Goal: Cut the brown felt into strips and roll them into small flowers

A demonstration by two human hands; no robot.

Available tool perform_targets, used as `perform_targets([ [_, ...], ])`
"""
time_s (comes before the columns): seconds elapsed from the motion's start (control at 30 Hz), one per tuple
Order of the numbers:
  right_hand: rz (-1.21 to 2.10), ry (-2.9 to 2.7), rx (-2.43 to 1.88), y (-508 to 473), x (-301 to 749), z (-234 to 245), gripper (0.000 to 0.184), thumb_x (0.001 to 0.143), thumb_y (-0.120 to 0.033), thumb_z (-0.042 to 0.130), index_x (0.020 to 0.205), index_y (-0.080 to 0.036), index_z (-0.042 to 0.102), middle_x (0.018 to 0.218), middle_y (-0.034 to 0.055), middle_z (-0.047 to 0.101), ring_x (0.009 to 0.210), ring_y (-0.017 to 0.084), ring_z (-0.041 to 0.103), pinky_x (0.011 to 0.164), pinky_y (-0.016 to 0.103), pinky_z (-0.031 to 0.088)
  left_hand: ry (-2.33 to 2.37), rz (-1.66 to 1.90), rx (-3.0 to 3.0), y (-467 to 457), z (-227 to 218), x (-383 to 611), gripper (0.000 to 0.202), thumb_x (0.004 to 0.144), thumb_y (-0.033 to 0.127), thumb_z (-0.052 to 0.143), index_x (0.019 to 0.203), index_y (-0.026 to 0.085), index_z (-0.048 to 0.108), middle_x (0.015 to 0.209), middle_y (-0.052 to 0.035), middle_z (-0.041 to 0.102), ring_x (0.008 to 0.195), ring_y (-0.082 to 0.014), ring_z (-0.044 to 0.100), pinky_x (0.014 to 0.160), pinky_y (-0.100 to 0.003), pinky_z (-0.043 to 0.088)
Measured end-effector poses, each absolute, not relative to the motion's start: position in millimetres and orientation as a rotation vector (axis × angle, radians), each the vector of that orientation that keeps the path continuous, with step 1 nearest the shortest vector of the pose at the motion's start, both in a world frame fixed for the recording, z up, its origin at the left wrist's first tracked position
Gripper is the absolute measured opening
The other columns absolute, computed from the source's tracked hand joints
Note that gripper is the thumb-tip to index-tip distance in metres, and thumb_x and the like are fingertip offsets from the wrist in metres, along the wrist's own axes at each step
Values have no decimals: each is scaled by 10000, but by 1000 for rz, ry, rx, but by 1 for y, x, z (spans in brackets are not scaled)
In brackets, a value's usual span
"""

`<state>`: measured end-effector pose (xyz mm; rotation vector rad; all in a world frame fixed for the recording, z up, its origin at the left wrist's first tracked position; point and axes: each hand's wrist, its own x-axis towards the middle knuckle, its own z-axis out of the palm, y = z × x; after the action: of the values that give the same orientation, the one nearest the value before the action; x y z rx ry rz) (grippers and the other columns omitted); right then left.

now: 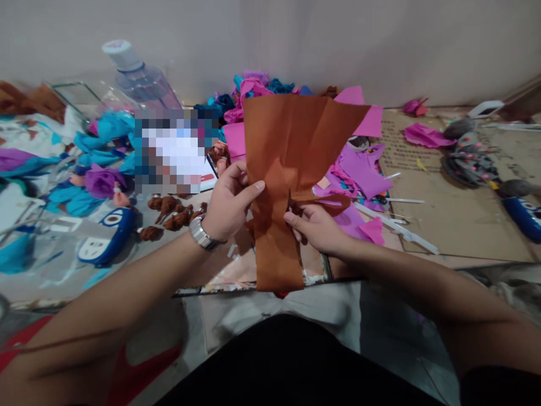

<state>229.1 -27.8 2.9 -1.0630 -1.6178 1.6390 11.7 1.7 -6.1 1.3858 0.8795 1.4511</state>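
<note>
A large brown sheet of crepe paper (274,242) stands in front of me, wide at the top, its lower end hanging over the table's front edge. My left hand (231,197) grips its left side, the thumb lying on the front face and the fingers behind. At the right side, my right hand (315,225) is closed around small scissors (289,198); only a dark narrow blade shows, at a cut in the paper. The scissors' handles are hidden by my fingers. A partly cut brown strip bends away to the right above this hand.
Pink and purple paper pieces (363,169) lie behind the sheet. Left are a phone (207,181), brown twisted paper pieces (177,217), a blue case (107,237) and a capped bottle (146,84). A cardboard sheet (460,225) and white sticks (406,234) lie right.
</note>
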Motion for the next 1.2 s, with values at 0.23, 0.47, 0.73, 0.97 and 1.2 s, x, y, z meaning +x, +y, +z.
perform_targets([
  [0.23,1700,-1641,-1105,-31,230,6,493,936,-687,643,828,-217,541,540,-73,500,477,90,445,500,241,315,864,1410,1217,3,-4,11,403,808,290,762,1205,276,688,1182,-35,771,1093,-227,747,963,-397,636],
  [0.47,1730,-1623,-1085,-30,230,3,486,945,-680,645,842,-222,520,518,-87,514,435,83,459,443,214,318,834,1506,1349,6,-8,15,595,836,421,848,1348,290,576,1381,-69,701,1270,-290,708,1069,-449,620],
  [0.73,1806,-1612,-1007,-29,231,3,443,989,-623,624,853,-219,500,525,-101,498,395,62,440,389,186,278,871,1508,1519,8,-14,12,683,906,530,784,1473,320,467,1469,-94,652,1329,-296,684,1102,-466,612],
  [0.97,1863,-1608,-989,-28,233,-1,450,997,-627,606,851,-215,502,543,-93,497,404,54,440,386,160,285,863,1490,1553,7,-13,12,705,930,527,762,1522,330,433,1532,-99,619,1388,-302,647,1127,-479,600],
  [1.2,1911,-1586,-1003,-27,235,-4,436,999,-643,598,895,-233,491,512,-112,446,371,63,386,351,155,217,870,1463,1567,7,-11,12,746,945,553,736,1574,344,394,1539,-98,616,1375,-304,659,1127,-492,600],
])
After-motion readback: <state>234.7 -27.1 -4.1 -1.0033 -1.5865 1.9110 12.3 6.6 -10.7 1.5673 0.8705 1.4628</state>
